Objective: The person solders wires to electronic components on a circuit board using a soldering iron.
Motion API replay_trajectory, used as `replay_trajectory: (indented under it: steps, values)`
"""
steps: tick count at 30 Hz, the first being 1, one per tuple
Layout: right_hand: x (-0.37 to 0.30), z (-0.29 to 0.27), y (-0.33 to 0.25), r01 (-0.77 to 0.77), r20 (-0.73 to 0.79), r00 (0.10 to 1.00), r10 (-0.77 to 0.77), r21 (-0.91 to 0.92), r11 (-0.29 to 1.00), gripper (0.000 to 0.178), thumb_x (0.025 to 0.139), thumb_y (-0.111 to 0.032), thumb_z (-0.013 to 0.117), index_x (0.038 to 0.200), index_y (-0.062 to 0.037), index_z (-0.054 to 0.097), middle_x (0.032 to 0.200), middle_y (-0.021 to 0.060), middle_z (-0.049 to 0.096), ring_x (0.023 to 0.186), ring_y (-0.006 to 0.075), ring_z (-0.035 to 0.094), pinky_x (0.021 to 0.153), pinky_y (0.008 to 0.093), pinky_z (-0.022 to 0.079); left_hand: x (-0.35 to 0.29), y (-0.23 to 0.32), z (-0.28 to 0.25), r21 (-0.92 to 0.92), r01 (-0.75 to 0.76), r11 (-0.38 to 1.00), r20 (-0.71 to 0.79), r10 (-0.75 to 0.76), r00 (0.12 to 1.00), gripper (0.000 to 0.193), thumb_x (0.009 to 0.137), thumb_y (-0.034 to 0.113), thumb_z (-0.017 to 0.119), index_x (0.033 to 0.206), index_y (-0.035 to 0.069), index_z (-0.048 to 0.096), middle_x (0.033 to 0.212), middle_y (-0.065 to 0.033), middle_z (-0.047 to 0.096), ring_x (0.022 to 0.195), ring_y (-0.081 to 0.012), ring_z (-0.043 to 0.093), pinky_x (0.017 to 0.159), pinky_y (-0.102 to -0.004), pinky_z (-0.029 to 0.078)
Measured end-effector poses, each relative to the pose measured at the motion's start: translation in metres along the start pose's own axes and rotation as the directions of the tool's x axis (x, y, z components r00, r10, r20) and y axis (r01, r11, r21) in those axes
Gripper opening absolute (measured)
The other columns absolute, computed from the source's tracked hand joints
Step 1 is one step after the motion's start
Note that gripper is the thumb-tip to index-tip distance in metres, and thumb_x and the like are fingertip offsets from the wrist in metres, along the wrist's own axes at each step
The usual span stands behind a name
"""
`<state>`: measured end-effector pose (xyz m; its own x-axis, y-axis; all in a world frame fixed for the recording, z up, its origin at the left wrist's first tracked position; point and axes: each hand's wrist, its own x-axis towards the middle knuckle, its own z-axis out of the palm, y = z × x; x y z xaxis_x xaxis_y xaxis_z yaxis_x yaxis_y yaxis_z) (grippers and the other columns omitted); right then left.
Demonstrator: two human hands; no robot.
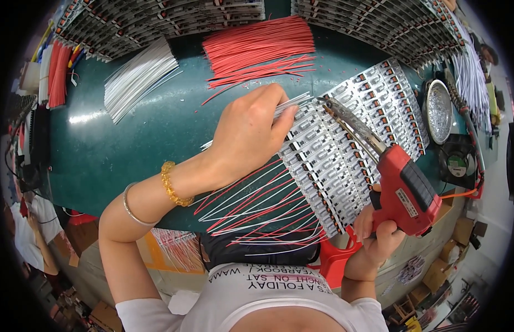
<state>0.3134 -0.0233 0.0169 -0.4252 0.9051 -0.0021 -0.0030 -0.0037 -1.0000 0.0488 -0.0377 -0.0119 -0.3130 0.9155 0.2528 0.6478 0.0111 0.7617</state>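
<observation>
My left hand (250,124) is closed around several thin white wires (294,102), whose ends reach the upper left edge of a panel of small circuit boards (345,166). A red soldering gun (409,191) is gripped in my right hand (381,235), its handle partly covering my fingers. The gun's tip (324,101) points up and left, close to the wire ends; whether they touch I cannot tell. From the panel's left side, red and white wires (257,207) fan out over the table's front edge.
A bundle of red wires (257,47) and a bundle of white wires (139,77) lie on the green table (130,160). More board panels (163,25) stand at the back. To the right are a metal bowl (438,110) and a black fan (459,160).
</observation>
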Motion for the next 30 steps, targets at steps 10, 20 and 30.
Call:
replay_trajectory:
  steps: [10,20,30]
  values:
    - [-0.006,-0.017,-0.002,0.019,-0.01,1.0,-0.018,0.074,0.997,0.081,0.089,-0.057,0.052,0.128,0.0119,0.036,0.05,-0.0017,0.039,0.037,0.0086,0.04,0.037,0.0235,0.036,0.013,-0.005,-0.025,-0.102,0.077,0.992,-0.17,-0.093,0.981,0.017,0.09,0.013,0.061,0.081,-0.001,0.056,0.062,-0.0107,0.054,0.053,-0.0186,0.049,0.05,-0.0317,0.04]
    - [-0.014,-0.009,-0.004,-0.042,-0.117,0.992,0.054,0.097,0.994,0.086,0.087,-0.062,0.052,0.127,0.0123,0.036,0.05,-0.002,0.039,0.036,0.0083,0.04,0.038,0.0221,0.037,0.011,0.02,0.004,0.025,0.037,0.999,0.04,-0.038,0.998,0.018,0.083,0.013,0.067,0.078,-0.003,0.059,0.069,-0.0119,0.061,0.061,-0.0184,0.057,0.057,-0.0324,0.043]
    - [-0.007,-0.017,0.004,-0.067,-0.005,0.998,0.068,0.101,0.993,0.079,0.087,-0.057,0.056,0.119,0.013,0.04,0.051,0.0007,0.043,0.036,0.0097,0.041,0.037,0.0228,0.036,0.009,0.015,0.006,-0.025,0.051,0.998,0.058,-0.05,0.997,0.019,0.082,0.014,0.068,0.075,-0.002,0.06,0.066,-0.0123,0.059,0.056,-0.019,0.051,0.054,-0.0311,0.041]
